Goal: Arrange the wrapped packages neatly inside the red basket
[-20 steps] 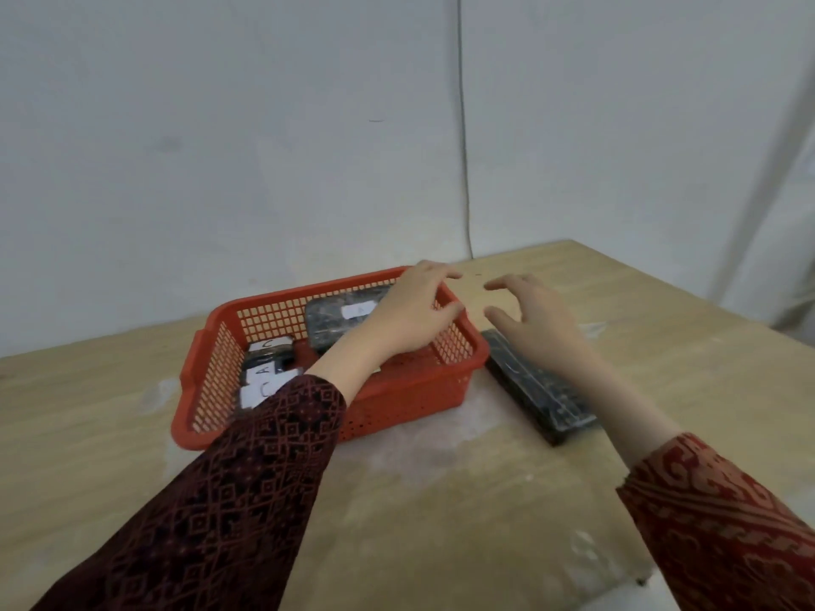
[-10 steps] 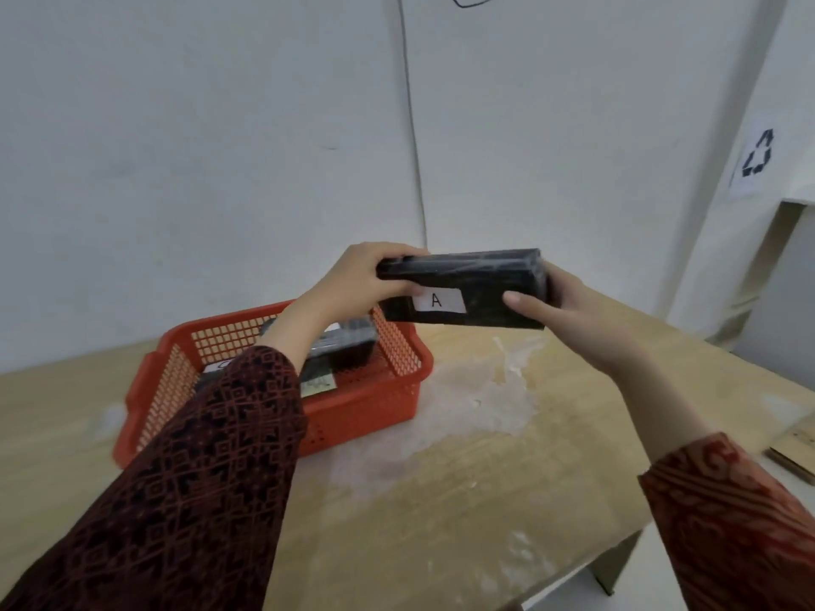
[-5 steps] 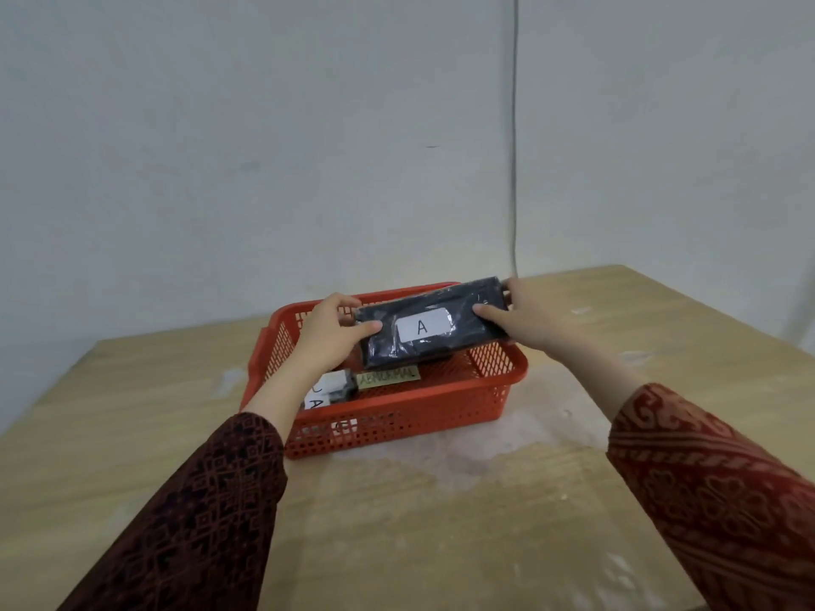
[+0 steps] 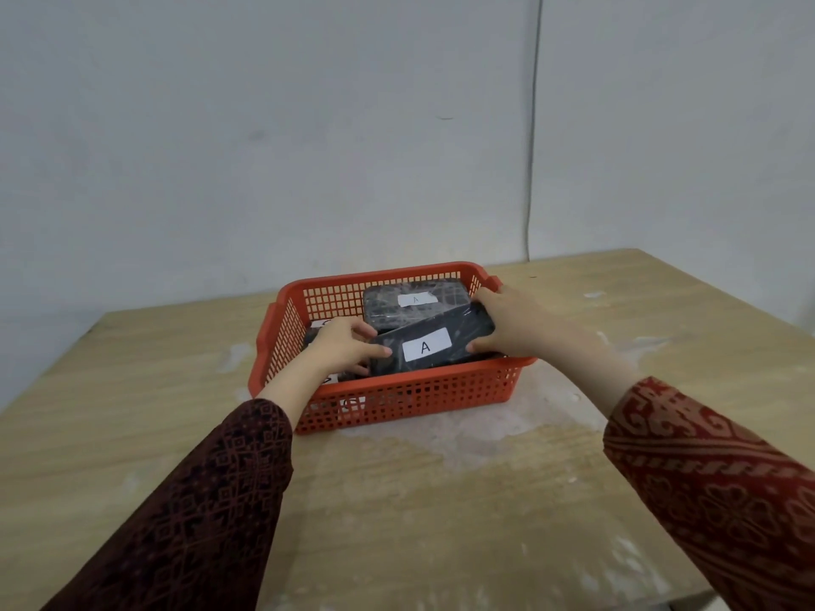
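Note:
A red mesh basket (image 4: 410, 401) stands on the wooden table. Inside it, near the front, a long black wrapped package (image 4: 463, 330) with a white "A" label lies tilted, its right end higher. My left hand (image 4: 342, 348) grips its left end and my right hand (image 4: 507, 321) grips its right end at the basket's right rim. Behind it lies another black wrapped package (image 4: 414, 297) with a small "A" label. More labelled packages sit at the basket's left, mostly hidden by my left hand.
The wooden table (image 4: 441, 500) has pale worn patches around the basket. A grey wall (image 4: 308, 125) rises close behind the table's far edge, with a thin cable (image 4: 531, 169) running down it. The table's right edge slants away at the right.
Both hands picked up the long "A" package from the table right of the basket, lifted it, carried it over the basket and lowered it inside.

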Demonstrator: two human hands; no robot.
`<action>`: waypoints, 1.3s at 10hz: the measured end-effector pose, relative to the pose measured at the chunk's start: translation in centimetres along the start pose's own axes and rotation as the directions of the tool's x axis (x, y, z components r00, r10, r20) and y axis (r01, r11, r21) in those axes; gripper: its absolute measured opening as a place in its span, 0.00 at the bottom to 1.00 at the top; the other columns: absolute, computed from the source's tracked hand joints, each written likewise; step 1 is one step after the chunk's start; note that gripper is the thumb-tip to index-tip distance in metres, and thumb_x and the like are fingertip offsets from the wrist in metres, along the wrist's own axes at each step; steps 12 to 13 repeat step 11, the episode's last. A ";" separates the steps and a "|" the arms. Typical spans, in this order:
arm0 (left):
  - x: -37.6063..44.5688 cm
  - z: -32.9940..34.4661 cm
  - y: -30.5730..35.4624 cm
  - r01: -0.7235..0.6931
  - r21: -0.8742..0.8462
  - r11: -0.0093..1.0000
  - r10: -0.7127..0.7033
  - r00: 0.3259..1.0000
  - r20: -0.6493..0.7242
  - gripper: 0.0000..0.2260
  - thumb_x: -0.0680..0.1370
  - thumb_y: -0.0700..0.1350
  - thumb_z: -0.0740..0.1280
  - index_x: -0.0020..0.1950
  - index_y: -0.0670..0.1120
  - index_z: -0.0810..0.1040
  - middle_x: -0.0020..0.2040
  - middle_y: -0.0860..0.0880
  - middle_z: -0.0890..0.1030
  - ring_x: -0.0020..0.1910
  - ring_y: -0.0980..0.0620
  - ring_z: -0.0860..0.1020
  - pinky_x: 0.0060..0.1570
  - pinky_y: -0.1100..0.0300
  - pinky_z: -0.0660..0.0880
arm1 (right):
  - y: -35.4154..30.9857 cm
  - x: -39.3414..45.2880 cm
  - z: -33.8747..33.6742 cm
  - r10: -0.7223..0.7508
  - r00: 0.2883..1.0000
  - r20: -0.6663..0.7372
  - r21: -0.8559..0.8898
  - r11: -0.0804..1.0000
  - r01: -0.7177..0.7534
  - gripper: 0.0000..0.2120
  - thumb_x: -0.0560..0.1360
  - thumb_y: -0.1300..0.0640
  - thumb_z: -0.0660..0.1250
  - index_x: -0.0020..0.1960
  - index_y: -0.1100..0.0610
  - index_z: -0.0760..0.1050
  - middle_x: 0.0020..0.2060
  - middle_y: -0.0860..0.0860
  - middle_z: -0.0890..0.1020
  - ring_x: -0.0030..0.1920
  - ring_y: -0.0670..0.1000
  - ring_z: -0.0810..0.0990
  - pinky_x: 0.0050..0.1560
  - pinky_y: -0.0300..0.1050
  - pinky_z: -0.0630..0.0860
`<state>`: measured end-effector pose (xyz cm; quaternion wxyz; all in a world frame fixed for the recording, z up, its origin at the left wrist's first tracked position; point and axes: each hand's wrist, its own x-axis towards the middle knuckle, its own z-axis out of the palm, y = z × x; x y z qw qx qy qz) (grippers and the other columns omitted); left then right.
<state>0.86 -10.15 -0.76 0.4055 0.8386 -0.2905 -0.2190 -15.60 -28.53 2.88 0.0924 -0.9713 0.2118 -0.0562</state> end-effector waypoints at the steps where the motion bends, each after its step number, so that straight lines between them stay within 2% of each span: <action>1: -0.2 0.4 -0.3 -0.127 0.219 0.967 0.133 0.991 -0.014 0.26 0.65 0.50 0.76 0.60 0.46 0.74 0.54 0.49 0.74 0.47 0.52 0.76 0.37 0.61 0.77 | -0.2 -0.1 -0.2 -0.018 0.998 0.059 -0.047 0.999 0.021 0.31 0.66 0.45 0.74 0.64 0.56 0.69 0.61 0.56 0.70 0.59 0.58 0.73 0.59 0.55 0.74; 2: -0.2 0.5 -0.4 -0.214 0.356 0.910 0.231 0.973 -0.005 0.27 0.65 0.55 0.75 0.60 0.48 0.73 0.56 0.49 0.76 0.49 0.51 0.75 0.45 0.59 0.74 | -0.3 -0.1 -0.1 -0.045 0.991 0.128 -0.121 0.991 0.061 0.28 0.69 0.49 0.73 0.64 0.56 0.69 0.61 0.56 0.72 0.59 0.58 0.74 0.58 0.53 0.75; 3: -0.2 0.4 -0.2 -0.292 0.450 0.844 0.268 0.956 0.117 0.32 0.64 0.59 0.74 0.63 0.48 0.71 0.59 0.49 0.74 0.56 0.51 0.72 0.55 0.56 0.71 | -0.6 0.3 0.2 -0.071 0.980 0.183 -0.189 0.976 0.106 0.21 0.72 0.55 0.71 0.62 0.59 0.72 0.60 0.57 0.78 0.57 0.57 0.78 0.55 0.50 0.77; 4: -0.1 0.4 -0.1 -0.291 0.456 0.841 0.249 0.957 0.152 0.34 0.64 0.56 0.75 0.66 0.47 0.69 0.61 0.49 0.73 0.57 0.51 0.71 0.56 0.58 0.70 | -0.7 0.7 0.2 -0.057 0.976 0.209 -0.210 0.972 0.102 0.18 0.73 0.56 0.69 0.62 0.58 0.73 0.58 0.57 0.78 0.56 0.57 0.78 0.49 0.48 0.76; 5: 0.2 0.6 -0.2 -0.293 0.494 0.819 0.258 0.956 0.139 0.31 0.66 0.52 0.74 0.67 0.46 0.71 0.64 0.47 0.75 0.60 0.50 0.73 0.58 0.58 0.71 | -0.9 1.1 0.5 -0.048 0.951 0.305 -0.247 0.961 0.128 0.19 0.76 0.61 0.65 0.66 0.57 0.71 0.60 0.55 0.78 0.56 0.56 0.78 0.51 0.47 0.76; 6: 0.2 0.7 -0.2 -0.288 0.528 0.799 0.262 0.957 0.126 0.29 0.67 0.52 0.74 0.65 0.45 0.73 0.63 0.47 0.76 0.60 0.49 0.74 0.59 0.57 0.72 | -1.1 1.6 0.9 -0.053 0.936 0.349 -0.260 0.954 0.151 0.20 0.76 0.64 0.63 0.67 0.56 0.71 0.61 0.54 0.78 0.57 0.56 0.77 0.56 0.48 0.76; 7: 0.3 0.8 0.0 -0.276 0.554 0.786 0.266 0.959 0.101 0.26 0.65 0.53 0.75 0.61 0.45 0.77 0.56 0.47 0.77 0.52 0.51 0.74 0.50 0.61 0.72 | -1.6 1.7 1.0 -0.061 0.946 0.318 -0.296 0.942 0.161 0.15 0.75 0.67 0.62 0.61 0.58 0.74 0.57 0.56 0.78 0.50 0.55 0.77 0.51 0.46 0.76; 8: 0.3 0.7 0.2 -0.274 0.565 0.778 0.269 0.959 0.095 0.25 0.66 0.52 0.75 0.59 0.44 0.79 0.55 0.47 0.78 0.48 0.52 0.74 0.47 0.62 0.72 | -1.9 1.6 1.1 -0.083 0.962 0.259 -0.330 0.929 0.169 0.11 0.75 0.68 0.61 0.55 0.62 0.76 0.54 0.58 0.79 0.47 0.56 0.78 0.48 0.47 0.76; 9: -0.1 0.8 0.5 -0.282 0.582 0.763 0.240 0.959 0.151 0.25 0.68 0.52 0.74 0.61 0.42 0.78 0.57 0.45 0.81 0.52 0.50 0.78 0.51 0.61 0.76 | -2.0 1.4 0.7 -0.075 0.944 0.321 -0.333 0.924 0.187 0.09 0.77 0.60 0.62 0.53 0.63 0.78 0.51 0.57 0.81 0.49 0.56 0.81 0.52 0.49 0.78; 10: -0.3 0.1 1.5 -0.288 0.607 0.741 0.189 0.956 0.222 0.24 0.70 0.54 0.71 0.61 0.42 0.78 0.56 0.45 0.82 0.51 0.50 0.80 0.52 0.59 0.77 | -2.0 1.8 -0.1 -0.032 0.919 0.392 -0.315 0.934 0.167 0.16 0.78 0.49 0.61 0.50 0.61 0.79 0.44 0.54 0.82 0.46 0.54 0.81 0.52 0.48 0.79; 11: -0.7 -1.4 3.5 -0.288 0.631 0.720 0.168 0.955 0.244 0.18 0.73 0.56 0.66 0.54 0.45 0.82 0.52 0.48 0.83 0.46 0.52 0.80 0.48 0.58 0.77 | -2.7 2.5 -0.4 -0.092 0.945 0.314 -0.266 0.947 0.181 0.18 0.78 0.47 0.60 0.51 0.60 0.80 0.45 0.53 0.83 0.45 0.54 0.82 0.51 0.48 0.79; 13: -0.7 -1.4 3.5 -0.288 0.631 0.720 0.168 0.955 0.244 0.18 0.73 0.56 0.66 0.54 0.45 0.82 0.52 0.48 0.83 0.46 0.52 0.80 0.48 0.58 0.77 | -2.7 2.5 -0.4 -0.092 0.945 0.314 -0.266 0.947 0.181 0.18 0.78 0.47 0.60 0.51 0.60 0.80 0.45 0.53 0.83 0.45 0.54 0.82 0.51 0.48 0.79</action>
